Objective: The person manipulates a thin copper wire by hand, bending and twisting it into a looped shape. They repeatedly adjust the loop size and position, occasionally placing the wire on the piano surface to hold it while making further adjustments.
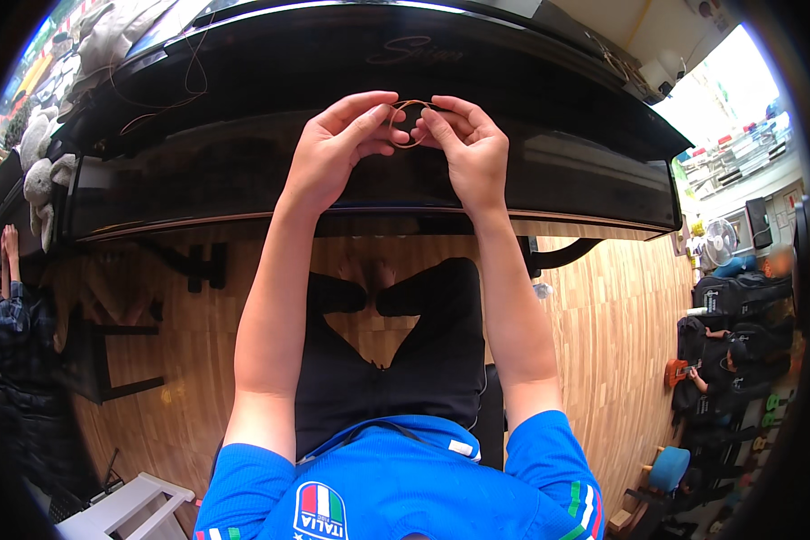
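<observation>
Between my raised hands is a small loop of thin copper-coloured cord or wire (412,102), roughly round. My left hand (342,139) pinches its left side between thumb and fingers. On the opposite side my right hand (466,139) grips it, thumb and fingertips closed. The fingers partly cover the loop, and I cannot make out whether it is string or wire. Both hands are above the front of a closed black piano (198,180), my forearms reaching up from below. A longer thin cord (205,90) of similar colour lies in curves on the piano's left part.
Grey plush toys (40,180) sit at the piano's left end. Another person (13,333) in a checked sleeve is at the far left. A white slatted stand (126,513) is at the lower left. Dark instrument cases (738,297), a fan (720,241) and a blue stool (668,468) are on the right.
</observation>
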Demonstrator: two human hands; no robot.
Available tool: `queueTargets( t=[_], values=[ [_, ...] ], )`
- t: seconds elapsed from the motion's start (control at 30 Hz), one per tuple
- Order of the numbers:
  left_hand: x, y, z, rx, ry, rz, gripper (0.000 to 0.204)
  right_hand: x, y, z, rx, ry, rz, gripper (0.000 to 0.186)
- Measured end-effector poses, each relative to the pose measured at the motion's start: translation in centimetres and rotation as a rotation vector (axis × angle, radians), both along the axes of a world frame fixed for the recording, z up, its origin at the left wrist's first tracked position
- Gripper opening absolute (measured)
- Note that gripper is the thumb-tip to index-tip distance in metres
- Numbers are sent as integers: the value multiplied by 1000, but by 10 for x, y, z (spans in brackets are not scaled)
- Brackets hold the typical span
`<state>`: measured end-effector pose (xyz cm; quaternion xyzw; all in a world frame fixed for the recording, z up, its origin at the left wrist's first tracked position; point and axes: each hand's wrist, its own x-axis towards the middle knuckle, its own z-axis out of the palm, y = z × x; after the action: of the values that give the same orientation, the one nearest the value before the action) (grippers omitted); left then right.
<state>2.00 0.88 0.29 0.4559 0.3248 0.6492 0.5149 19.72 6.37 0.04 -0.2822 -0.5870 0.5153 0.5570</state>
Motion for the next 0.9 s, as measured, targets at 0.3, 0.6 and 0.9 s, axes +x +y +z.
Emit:
queueTargets(
  t=[0.3, 0.6, 0.9],
  values=[
    [11, 4, -1, 54, 113, 238, 20, 6, -2, -2, 48, 96, 22, 28],
    [33, 5, -8, 207, 648, 702, 19, 8, -4, -6, 45, 122, 4, 25],
    [27, 8, -13, 149, 650, 543, 22, 7, -5, -8, 81, 85, 5, 24]
  ],
)
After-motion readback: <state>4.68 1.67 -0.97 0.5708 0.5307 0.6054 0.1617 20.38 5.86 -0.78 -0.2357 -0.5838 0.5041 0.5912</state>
